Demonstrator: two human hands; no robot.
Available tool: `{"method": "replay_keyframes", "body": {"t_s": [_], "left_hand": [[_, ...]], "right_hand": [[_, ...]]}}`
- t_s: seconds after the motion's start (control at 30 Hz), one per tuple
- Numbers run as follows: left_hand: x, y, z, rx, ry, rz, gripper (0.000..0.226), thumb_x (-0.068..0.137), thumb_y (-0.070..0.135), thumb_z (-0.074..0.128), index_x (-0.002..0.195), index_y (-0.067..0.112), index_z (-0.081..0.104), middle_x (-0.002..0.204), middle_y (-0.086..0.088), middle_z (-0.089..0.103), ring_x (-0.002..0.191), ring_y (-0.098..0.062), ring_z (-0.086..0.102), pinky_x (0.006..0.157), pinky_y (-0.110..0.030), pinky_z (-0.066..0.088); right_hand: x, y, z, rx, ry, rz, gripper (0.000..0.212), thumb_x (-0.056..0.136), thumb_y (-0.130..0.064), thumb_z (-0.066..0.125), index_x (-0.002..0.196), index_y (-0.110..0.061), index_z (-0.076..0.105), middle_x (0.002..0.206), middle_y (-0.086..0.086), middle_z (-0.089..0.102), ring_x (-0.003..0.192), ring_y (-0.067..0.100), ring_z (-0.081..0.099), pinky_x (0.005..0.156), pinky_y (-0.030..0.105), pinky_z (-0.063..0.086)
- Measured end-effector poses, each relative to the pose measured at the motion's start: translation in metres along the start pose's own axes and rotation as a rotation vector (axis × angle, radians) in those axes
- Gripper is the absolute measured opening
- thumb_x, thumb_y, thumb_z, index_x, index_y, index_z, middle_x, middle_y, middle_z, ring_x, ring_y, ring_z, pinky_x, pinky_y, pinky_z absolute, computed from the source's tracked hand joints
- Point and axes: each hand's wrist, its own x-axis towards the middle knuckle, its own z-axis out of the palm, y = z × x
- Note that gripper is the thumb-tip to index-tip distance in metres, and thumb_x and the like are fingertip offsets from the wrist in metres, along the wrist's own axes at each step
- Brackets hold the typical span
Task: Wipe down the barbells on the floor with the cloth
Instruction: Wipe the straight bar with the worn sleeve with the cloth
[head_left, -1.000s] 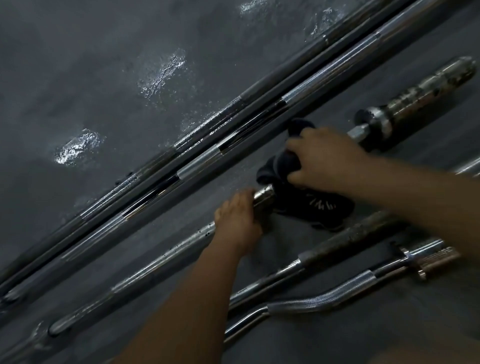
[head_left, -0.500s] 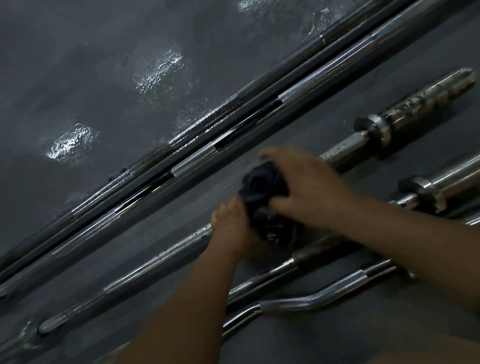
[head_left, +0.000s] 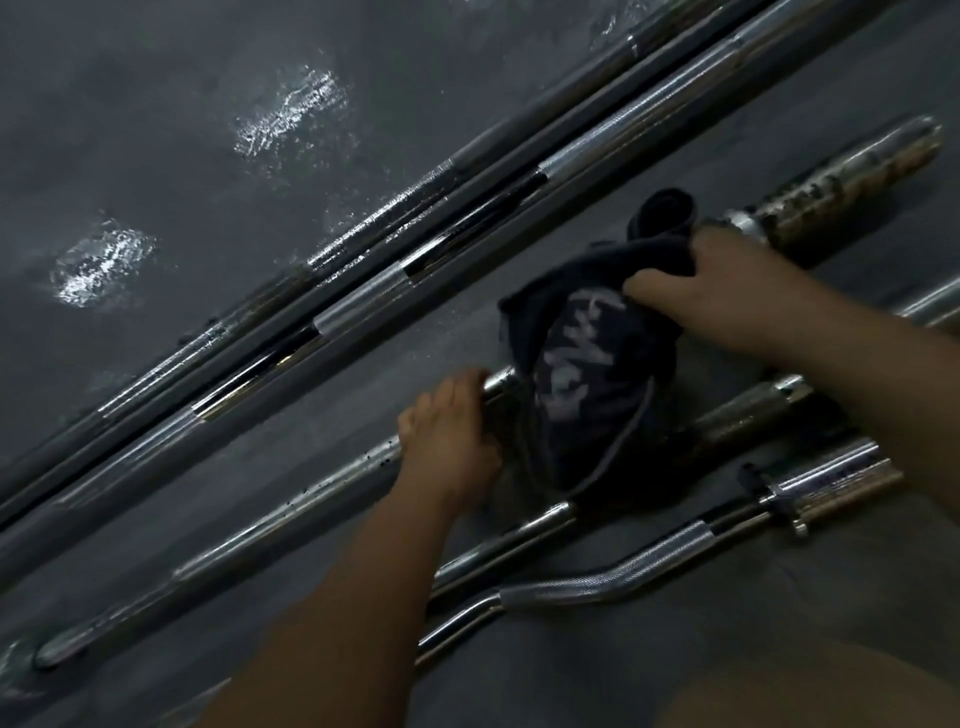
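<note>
The left hand (head_left: 449, 431) curls its fingers around the chrome barbell (head_left: 270, 525) on the dark floor (head_left: 156, 130). The right hand (head_left: 727, 291) pinches the dark cloth (head_left: 587, 374) bunched over that bar's shaft.

Seen from above, a person's left hand (head_left: 452, 431) curls over the shaft of a chrome barbell (head_left: 260, 535) lying diagonally on a dark, glossy-patched floor (head_left: 156, 130). The right hand (head_left: 727, 296) clutches a dark cloth (head_left: 587, 374) with pale lettering, bunched over the same bar just beside the left hand. Two longer bars (head_left: 363, 291) lie side by side further away, while a wavy curl bar (head_left: 582, 587) and another straight bar (head_left: 748, 408) lie nearer the person.
</note>
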Motion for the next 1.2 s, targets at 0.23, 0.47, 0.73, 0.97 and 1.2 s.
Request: {"method": "replay_keyframes", "body": {"t_s": [0.23, 0.47, 0.73, 0.97, 1.2], "left_hand": [[0.003, -0.002, -0.004, 0.004, -0.041, 0.003, 0.070, 0.081, 0.020, 0.059, 0.144, 0.030, 0.030, 0.139, -0.001, 0.043, 0.123, -0.027, 0.040, 0.101, -0.040, 0.027], [0.001, -0.003, -0.003, -0.019, -0.023, 0.023, 0.068, 0.081, 0.019, 0.059, 0.142, 0.031, 0.031, 0.133, -0.001, 0.045, 0.121, -0.026, 0.040, 0.100, -0.038, 0.025], [0.003, -0.002, -0.002, 0.010, -0.017, 0.024, 0.069, 0.082, 0.020, 0.060, 0.144, 0.030, 0.030, 0.140, 0.000, 0.042, 0.124, -0.027, 0.039, 0.099, -0.038, 0.026], [0.000, -0.002, 0.001, 0.033, 0.001, 0.006, 0.067, 0.081, 0.021, 0.061, 0.142, 0.026, 0.033, 0.135, -0.004, 0.046, 0.122, -0.028, 0.042, 0.098, -0.038, 0.028], [-0.001, -0.004, 0.004, 0.010, 0.014, 0.012, 0.072, 0.080, 0.021, 0.062, 0.145, 0.028, 0.031, 0.137, -0.004, 0.044, 0.123, -0.029, 0.041, 0.102, -0.039, 0.028]], "right_hand": [[-0.029, -0.002, 0.079, -0.240, 0.387, -0.125, 0.079, 0.086, -0.064, 0.059, 0.152, -0.033, 0.029, 0.156, 0.026, 0.017, 0.143, 0.046, 0.023, 0.113, 0.057, 0.027], [-0.005, 0.020, 0.041, -0.644, 0.221, -0.543, 0.053, 0.071, -0.050, 0.063, 0.117, -0.023, 0.068, 0.150, 0.018, 0.033, 0.135, 0.042, 0.031, 0.111, 0.056, 0.023], [-0.015, 0.003, 0.085, -0.346, 0.429, -0.448, 0.049, 0.074, -0.013, 0.049, 0.120, -0.014, 0.067, 0.112, 0.014, 0.066, 0.100, 0.038, 0.058, 0.090, 0.048, 0.045], [-0.004, 0.001, 0.016, -0.201, 0.388, -0.460, 0.038, 0.072, -0.006, 0.044, 0.097, -0.013, 0.073, 0.100, 0.015, 0.068, 0.098, 0.035, 0.061, 0.086, 0.039, 0.044], [-0.016, 0.019, 0.103, -0.725, 0.207, -0.369, 0.064, 0.079, -0.063, 0.061, 0.131, -0.026, 0.058, 0.138, 0.019, 0.051, 0.138, 0.041, 0.034, 0.116, 0.060, 0.016]]}}
